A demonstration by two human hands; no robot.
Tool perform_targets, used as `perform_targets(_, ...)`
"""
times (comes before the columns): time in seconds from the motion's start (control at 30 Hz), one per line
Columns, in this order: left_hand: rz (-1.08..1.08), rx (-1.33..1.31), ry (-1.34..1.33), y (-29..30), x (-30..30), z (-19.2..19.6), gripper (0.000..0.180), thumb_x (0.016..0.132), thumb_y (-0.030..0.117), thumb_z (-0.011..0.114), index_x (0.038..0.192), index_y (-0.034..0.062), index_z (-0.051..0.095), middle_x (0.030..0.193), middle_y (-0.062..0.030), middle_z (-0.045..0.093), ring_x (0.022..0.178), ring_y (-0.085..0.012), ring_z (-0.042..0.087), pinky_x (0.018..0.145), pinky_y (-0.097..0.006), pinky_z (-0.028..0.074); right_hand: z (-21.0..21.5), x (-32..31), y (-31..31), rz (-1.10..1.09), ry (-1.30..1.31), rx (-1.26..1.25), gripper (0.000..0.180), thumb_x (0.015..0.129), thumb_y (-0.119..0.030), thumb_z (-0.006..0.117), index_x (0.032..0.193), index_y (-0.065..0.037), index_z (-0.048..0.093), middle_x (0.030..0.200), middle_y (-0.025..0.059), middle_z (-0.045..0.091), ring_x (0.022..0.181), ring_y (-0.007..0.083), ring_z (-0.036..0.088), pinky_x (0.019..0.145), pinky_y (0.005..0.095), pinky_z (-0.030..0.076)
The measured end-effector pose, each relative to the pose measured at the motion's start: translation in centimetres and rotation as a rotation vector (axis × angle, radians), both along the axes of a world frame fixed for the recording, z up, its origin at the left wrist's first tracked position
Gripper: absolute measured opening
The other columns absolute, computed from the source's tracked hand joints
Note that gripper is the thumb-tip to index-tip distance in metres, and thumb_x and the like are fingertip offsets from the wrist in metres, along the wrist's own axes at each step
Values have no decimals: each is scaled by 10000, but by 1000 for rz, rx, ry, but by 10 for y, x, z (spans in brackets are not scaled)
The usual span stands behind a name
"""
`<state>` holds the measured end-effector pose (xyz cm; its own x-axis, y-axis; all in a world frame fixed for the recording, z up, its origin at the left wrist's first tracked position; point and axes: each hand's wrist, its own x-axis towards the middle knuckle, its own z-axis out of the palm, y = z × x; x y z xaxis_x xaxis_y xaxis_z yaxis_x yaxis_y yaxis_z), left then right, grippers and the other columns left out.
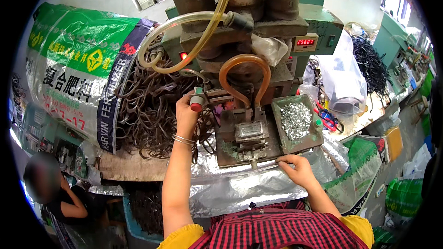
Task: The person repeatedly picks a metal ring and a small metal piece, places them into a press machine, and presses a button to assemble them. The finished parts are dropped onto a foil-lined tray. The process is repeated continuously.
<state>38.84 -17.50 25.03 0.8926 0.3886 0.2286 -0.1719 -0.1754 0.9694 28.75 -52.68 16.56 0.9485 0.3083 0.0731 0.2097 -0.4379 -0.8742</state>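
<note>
My left hand (186, 114) is closed around the side of a small push-button box (198, 97) with a red button on the front; its fingertips are partly hidden behind the box. My right hand (297, 170) rests at the front edge of the press bed (226, 157), thumb and forefinger closed; whatever lies between them, if anything, is too small to make out. Between my hands, a metal die block (251, 131) sits under the press, with an orange tube loop (244, 59) above it. Right of the die, a green metal tray (302, 145) holds silvery scraps (295, 121).
Brown curled strips (147, 110) spill from a large woven sack (83, 64) on the left. Red-handled pliers (326, 121) and a clear plastic bag (342, 78) lie right of the tray. Another person (69, 198) sits at the lower left, beside a blue bin (134, 221).
</note>
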Motion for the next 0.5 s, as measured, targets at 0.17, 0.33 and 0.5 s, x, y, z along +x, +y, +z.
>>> perform_targets(0.17,81,256,37,3,-3,10,322,843,177,651,1055,-61,698,818,-38,674,750,-96,554,700,-246,457,-10,1,-3,1,51,6,164,873,-138,682,997,-45,736,941,132,729,865,284,697,750,346,530)
perform_targets(0.33,92,201,109,2,-8,13,270,857,125,625,1059,-38,699,842,-38,687,765,-111,588,712,-260,474,-17,-1,5,-12,45,-11,169,873,-146,674,994,-46,736,932,142,725,858,275,691,750,354,523)
perform_targets(0.5,35,-62,-92,3,1,-10,245,884,125,642,1082,-14,680,888,-16,668,746,-80,539,678,-241,440,-18,-4,7,-58,50,-28,170,872,-151,671,990,-46,736,910,143,722,824,280,688,731,361,522)
